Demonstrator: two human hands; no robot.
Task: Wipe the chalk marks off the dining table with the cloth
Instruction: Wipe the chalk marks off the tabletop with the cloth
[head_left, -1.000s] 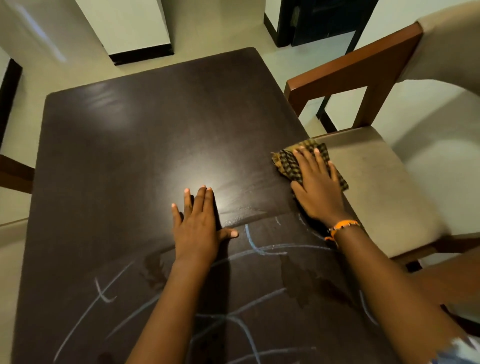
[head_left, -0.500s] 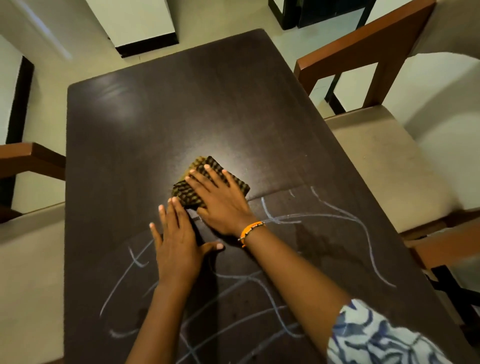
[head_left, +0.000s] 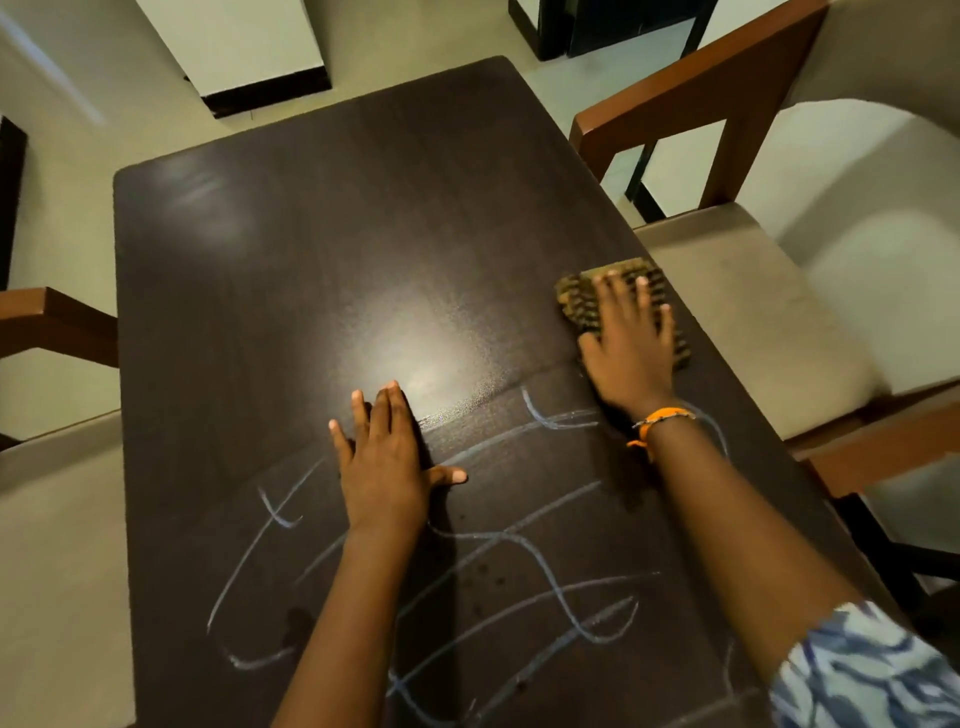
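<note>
Several pale chalk marks (head_left: 519, 582) loop and cross over the lower half of the frame, on the near part of the dark brown dining table (head_left: 311, 249); lines thin, bluish-white, some smeared. A few small dark spots sit among them near bottom centre. Patterned blue-and-white sleeve (head_left: 857, 675) at the lower right corner. Left hand (head_left: 382, 467) lies flat, palm down, at centre frame, fingers straight and close together, thumb sticking out to the right, holding nothing. Right hand (head_left: 631, 345) sits at centre right, palm down with fingers spread, pressing on the cloth (head_left: 576, 299), not curled around it. Orange wristband (head_left: 660, 418) on the right wrist. Cloth is a folded checked pad, dark brown and tan (edges blurred), lying near the table's right edge, mostly covered by the hand; its far and left parts show. Beyond the hands the tabletop is free of chalk and shiny, with a bright glare patch mid-frame, and a faint edge line running between the two hands. Wooden chair (head_left: 701, 93) with a beige seat at upper right, tucked beside the table. Another brown chair arm (head_left: 52, 322) at left edge. Pale floor around; white pillar with dark base (head_left: 249, 62) at top, upper left of centre.
</note>
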